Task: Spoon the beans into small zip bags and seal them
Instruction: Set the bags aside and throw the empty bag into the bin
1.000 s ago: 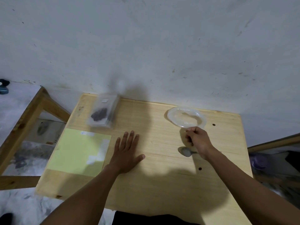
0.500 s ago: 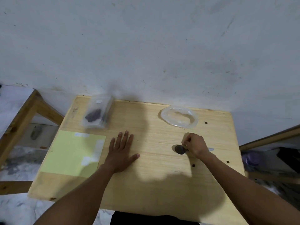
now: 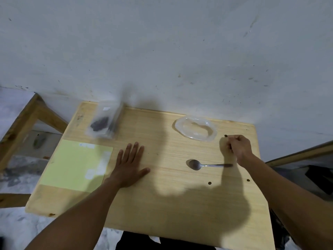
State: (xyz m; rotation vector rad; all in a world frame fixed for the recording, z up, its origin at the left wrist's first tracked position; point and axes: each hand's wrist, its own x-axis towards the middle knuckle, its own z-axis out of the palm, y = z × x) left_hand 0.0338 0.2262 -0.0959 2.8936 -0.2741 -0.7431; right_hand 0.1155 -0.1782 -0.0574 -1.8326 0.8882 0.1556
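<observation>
We see the left hand (image 3: 130, 166) flat on the wooden bench (image 3: 162, 204), grip released, palm down. Right hand (image 3: 238, 147) is loosely curled near the right edge, fingers closed on nothing we can make out. Spoon (image 3: 207, 165) lies alone on the bench between the hands. Zip bags with dark beans (image 3: 103, 122) sit far left; their white label is unreadable. Clear empty dish (image 3: 195, 130) far right. Green sheet (image 3: 75, 164) near left.

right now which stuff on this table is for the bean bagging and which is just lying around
For the job:
- zip bags, one with dark beans inside
- spoon, lying free on the table
- clear dish, looks empty

Just lying about:
- yellow-green sheet
- things on the floor beside the table, too dim to identify
</observation>
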